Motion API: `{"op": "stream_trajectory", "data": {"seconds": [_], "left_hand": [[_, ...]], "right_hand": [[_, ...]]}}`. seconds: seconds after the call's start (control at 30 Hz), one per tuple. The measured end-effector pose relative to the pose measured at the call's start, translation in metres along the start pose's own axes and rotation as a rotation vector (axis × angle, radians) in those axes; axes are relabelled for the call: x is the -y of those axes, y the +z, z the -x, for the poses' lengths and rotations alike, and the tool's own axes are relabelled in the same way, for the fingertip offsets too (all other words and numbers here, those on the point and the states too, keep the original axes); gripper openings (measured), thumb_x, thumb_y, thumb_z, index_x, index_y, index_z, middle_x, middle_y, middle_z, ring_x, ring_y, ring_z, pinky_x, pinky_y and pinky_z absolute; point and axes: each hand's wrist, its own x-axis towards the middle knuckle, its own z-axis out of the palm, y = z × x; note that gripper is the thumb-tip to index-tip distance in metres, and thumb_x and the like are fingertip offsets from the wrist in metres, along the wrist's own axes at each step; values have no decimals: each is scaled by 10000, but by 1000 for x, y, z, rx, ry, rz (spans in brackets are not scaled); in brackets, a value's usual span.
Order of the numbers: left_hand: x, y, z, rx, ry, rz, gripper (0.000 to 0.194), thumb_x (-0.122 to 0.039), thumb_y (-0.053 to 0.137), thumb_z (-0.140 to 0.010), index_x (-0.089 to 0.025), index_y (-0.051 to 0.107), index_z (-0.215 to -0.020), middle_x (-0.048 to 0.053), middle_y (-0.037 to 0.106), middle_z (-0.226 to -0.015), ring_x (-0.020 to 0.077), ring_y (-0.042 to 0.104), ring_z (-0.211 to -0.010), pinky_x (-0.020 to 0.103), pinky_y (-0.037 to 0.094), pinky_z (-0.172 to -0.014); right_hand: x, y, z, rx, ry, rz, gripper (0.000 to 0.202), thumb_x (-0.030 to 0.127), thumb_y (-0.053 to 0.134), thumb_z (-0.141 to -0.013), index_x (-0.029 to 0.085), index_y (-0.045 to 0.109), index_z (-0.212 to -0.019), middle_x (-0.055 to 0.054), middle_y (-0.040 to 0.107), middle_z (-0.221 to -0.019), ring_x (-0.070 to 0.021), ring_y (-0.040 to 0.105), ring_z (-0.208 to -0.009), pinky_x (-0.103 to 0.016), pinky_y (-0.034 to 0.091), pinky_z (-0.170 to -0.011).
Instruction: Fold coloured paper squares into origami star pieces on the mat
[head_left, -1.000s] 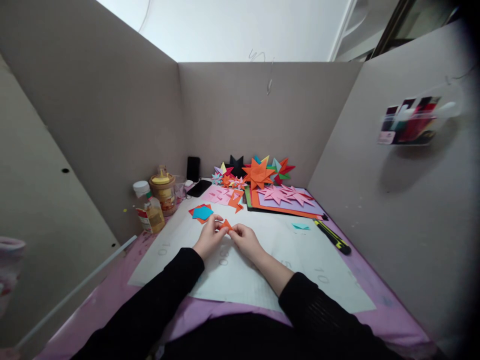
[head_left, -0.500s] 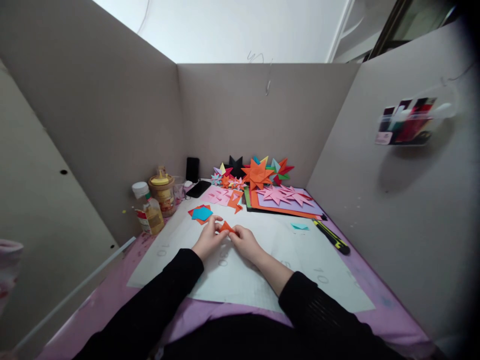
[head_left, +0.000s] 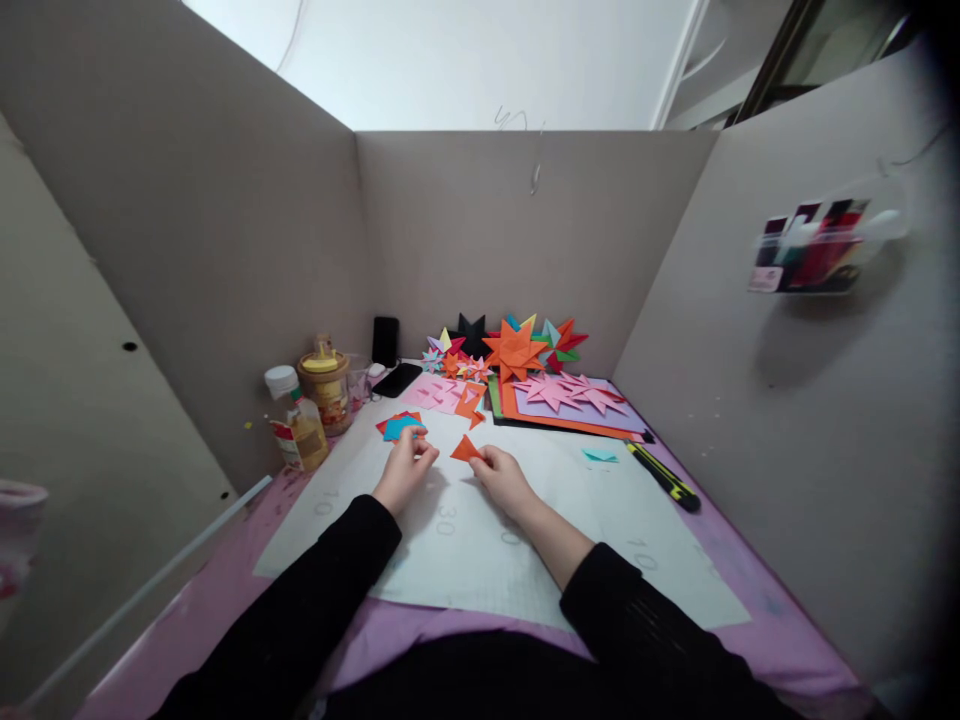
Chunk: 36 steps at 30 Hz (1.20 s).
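Note:
Between the thumb and fingers of my right hand [head_left: 504, 480] is a small folded piece of orange paper [head_left: 465, 449], its pointed end toward the left. My left hand [head_left: 406, 470] is apart from it, fingers curled but loosely separated, with nothing visible in them. Just beyond the left fingertips lie blue paper pieces [head_left: 397, 427] on top of orange and red ones [head_left: 384, 421]. A folded turquoise paper piece [head_left: 600, 455] rests on the white sheet [head_left: 540, 570] to the right.
Several folded paper stars [head_left: 517, 348] stand at the back. Pink stars [head_left: 551, 392] lie on stacked coloured paper [head_left: 570, 427]. A cutter knife [head_left: 664, 477] is at the right. A glue bottle [head_left: 300, 430], a jar [head_left: 326, 390] and a phone [head_left: 397, 379] are at the left.
My left hand has let go of the folded orange paper and moved left toward the blue paper. My right hand keeps hold of the orange piece, now tilted more upright.

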Motion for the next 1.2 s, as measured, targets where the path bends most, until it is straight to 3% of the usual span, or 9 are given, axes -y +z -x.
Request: {"op": "stream_trajectory", "data": {"seconds": [0.1, 0.2, 0.3, 0.43, 0.7, 0.87, 0.97, 1.13, 1.2], "left_hand": [[-5, 8, 3, 110, -7, 59, 337, -314, 595, -703, -161, 481, -980, 35, 581, -845, 150, 563, -769, 273, 434, -674], [-10, 13, 7, 203, 15, -10, 206, -344, 591, -704, -144, 561, -748, 14, 567, -711, 137, 525, -672, 252, 410, -618], [-11, 13, 8, 183, -8, -32, 270, -380, 580, -707, -141, 526, -594, -22, 481, -563, 106, 447, -551, 217, 341, -504], [-10, 10, 7, 190, -81, 43, 308, -407, 590, -697, -131, 515, -582, -36, 442, -512, 80, 389, -475, 198, 279, -439], [-6, -1, 2, 108, -150, 113, 328, -448, 583, -698, -120, 576, -673, -15, 496, -559, 95, 433, -498, 199, 324, -455], [-8, 6, 6, 158, -136, 86, 320, -435, 582, -702, -118, 577, -668, -26, 478, -543, 81, 401, -466, 200, 297, -443], [-12, 8, 7, 147, -85, 28, 301, -413, 588, -697, -135, 537, -594, -32, 458, -520, 88, 405, -482, 211, 304, -464], [-51, 1, 7, -78, 8, 44, 275, -427, 562, -720, -161, 542, -652, 18, 552, -661, 146, 510, -654, 256, 393, -582], [-81, 3, 23, -46, 43, 144, 299, -480, 555, -720, -181, 553, -700, 41, 572, -710, 168, 533, -681, 287, 417, -590]], "right_hand": [[2, 3, 1, 53, -21, -20, 152, 281, 493, -718, 170, 490, -615, 37, 468, -552, -109, 405, -541, -213, 308, -513], [6, 7, 4, 109, -39, -29, 164, 289, 517, -708, 168, 490, -600, 40, 464, -551, -102, 399, -537, -209, 301, -503], [8, 10, 6, 115, -22, -64, 198, 318, 534, -705, 165, 490, -587, 49, 444, -524, -90, 369, -501, -208, 285, -482], [10, 7, 7, 120, 24, -145, 218, 343, 560, -698, 160, 503, -594, 51, 449, -508, -79, 356, -469, -205, 273, -460], [8, -8, 4, 84, 75, -233, 158, 299, 567, -681, 155, 551, -618, 45, 475, -494, -79, 380, -445, -203, 298, -448], [10, 2, 4, 80, 35, -254, 188, 339, 563, -707, 153, 584, -720, 35, 504, -545, -89, 408, -481, -207, 325, -473], [10, 6, 4, 97, 9, -201, 180, 324, 559, -711, 152, 573, -661, 28, 516, -553, -96, 432, -509, -214, 338, -504], [12, 1, 4, 24, 29, -154, 176, 298, 524, -726, 160, 532, -617, 34, 488, -543, -99, 412, -514, -222, 332, -518], [13, -1, 4, 5, 49, -175, 176, 296, 518, -725, 164, 514, -608, 35, 468, -530, -103, 402, -511, -226, 327, -511]]}}
